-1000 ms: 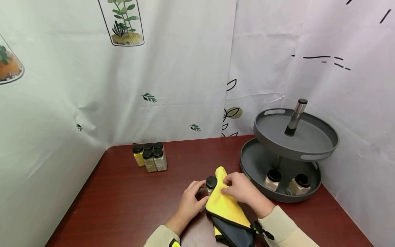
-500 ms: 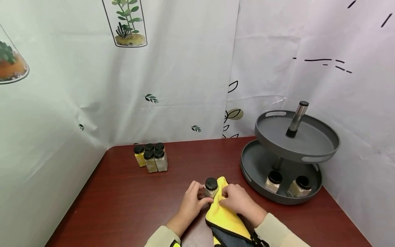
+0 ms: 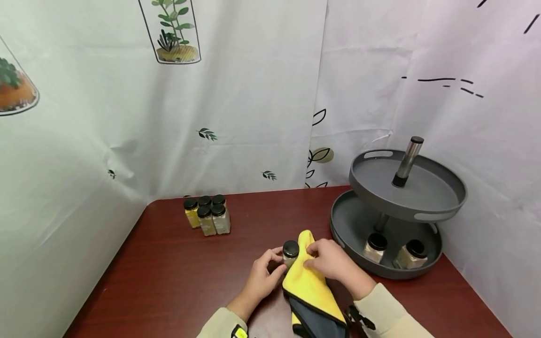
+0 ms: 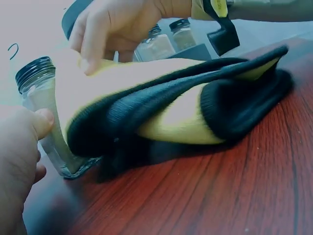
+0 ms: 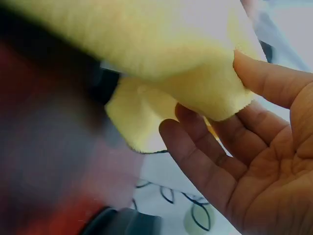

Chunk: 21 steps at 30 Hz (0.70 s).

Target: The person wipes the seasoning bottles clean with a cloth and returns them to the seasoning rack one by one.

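A clear spice jar (image 3: 290,252) with a black lid and pale contents is held by my left hand (image 3: 262,279), its thumb against the glass in the left wrist view. My right hand (image 3: 331,260) pinches a yellow cloth (image 3: 310,281) with a dark grey back and black edging. The cloth lies against the jar's right side and hides part of it. In the left wrist view the jar (image 4: 44,95) leans somewhat, its base at or close to the table. Folds of the cloth (image 5: 195,83) hang between thumb and fingers in the right wrist view.
A grey two-tier round stand (image 3: 405,213) stands at the right; its lower tier holds two black-lidded jars, one upright (image 3: 375,248) and one tilted (image 3: 411,255). Several spice jars (image 3: 207,218) are grouped at the table's back left. White patterned fabric (image 3: 253,94) hangs behind the dark red table (image 3: 169,281).
My right hand drew the cloth down toward me along the jar, then moved it back up and away. The jar came slightly nearer, then returned. My left hand kept its hold.
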Each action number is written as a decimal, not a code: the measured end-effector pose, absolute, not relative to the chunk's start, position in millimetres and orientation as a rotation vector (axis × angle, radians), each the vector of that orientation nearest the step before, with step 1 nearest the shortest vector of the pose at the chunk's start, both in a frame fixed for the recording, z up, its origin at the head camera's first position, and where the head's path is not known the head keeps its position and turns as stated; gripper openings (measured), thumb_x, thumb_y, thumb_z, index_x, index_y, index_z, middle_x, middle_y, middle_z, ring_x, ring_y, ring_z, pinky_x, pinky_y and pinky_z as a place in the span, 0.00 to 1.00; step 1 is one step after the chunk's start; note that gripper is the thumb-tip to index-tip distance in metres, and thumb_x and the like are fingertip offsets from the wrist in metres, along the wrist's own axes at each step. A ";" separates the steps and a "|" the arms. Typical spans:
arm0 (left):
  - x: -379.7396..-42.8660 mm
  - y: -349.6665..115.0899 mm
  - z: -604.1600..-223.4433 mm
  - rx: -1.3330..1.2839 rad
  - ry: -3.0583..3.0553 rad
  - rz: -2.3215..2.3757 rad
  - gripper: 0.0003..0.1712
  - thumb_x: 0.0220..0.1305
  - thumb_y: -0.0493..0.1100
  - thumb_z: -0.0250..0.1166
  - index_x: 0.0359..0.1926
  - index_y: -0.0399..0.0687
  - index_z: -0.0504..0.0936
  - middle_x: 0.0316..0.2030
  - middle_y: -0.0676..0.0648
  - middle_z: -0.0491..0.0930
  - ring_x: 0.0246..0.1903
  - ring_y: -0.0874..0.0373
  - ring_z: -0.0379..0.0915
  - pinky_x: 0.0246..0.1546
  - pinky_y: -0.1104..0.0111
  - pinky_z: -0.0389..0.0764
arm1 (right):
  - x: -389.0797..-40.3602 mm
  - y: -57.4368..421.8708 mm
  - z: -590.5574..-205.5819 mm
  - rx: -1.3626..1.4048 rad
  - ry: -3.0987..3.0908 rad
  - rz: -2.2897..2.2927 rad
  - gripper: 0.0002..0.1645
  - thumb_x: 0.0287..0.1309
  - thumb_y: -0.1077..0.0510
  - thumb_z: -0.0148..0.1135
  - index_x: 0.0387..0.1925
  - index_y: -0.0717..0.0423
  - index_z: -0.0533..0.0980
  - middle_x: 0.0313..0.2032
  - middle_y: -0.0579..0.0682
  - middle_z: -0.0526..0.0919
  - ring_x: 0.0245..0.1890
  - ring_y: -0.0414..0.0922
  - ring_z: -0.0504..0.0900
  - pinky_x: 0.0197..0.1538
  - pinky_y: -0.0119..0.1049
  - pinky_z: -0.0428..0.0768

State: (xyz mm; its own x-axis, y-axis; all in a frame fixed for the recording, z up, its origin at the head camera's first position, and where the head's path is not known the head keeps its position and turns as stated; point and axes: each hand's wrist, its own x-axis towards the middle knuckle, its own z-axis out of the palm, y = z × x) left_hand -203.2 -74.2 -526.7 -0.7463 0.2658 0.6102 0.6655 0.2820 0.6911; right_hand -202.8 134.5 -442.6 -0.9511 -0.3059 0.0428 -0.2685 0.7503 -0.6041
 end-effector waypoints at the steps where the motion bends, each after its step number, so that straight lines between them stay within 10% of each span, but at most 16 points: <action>1: -201.1 -74.2 -522.3 -0.832 -2.190 -1.487 0.09 0.56 0.35 0.65 0.35 0.42 0.73 0.51 0.44 0.75 0.50 0.54 0.73 0.45 0.63 0.76 | -203.6 134.6 -443.2 -0.473 2.898 -0.987 0.23 0.43 0.59 0.68 0.12 0.49 0.61 0.13 0.42 0.51 0.11 0.39 0.54 0.16 0.30 0.57; 6: -195.1 -73.6 -512.0 -0.775 -2.190 -1.696 0.19 0.49 0.28 0.68 0.41 0.33 0.69 0.45 0.40 0.76 0.45 0.48 0.75 0.42 0.55 0.76 | -203.0 133.8 -456.9 -0.497 2.914 -0.876 0.24 0.41 0.58 0.68 0.11 0.48 0.58 0.12 0.40 0.50 0.11 0.37 0.53 0.16 0.28 0.55; 21: -205.8 -74.5 -523.2 -0.959 -2.348 -1.367 0.35 0.57 0.39 0.65 0.65 0.48 0.64 0.39 0.49 0.64 0.35 0.63 0.69 0.36 0.71 0.76 | -199.1 136.7 -444.0 -0.529 2.902 -0.962 0.25 0.43 0.56 0.68 0.12 0.49 0.58 0.14 0.42 0.49 0.11 0.39 0.52 0.16 0.31 0.55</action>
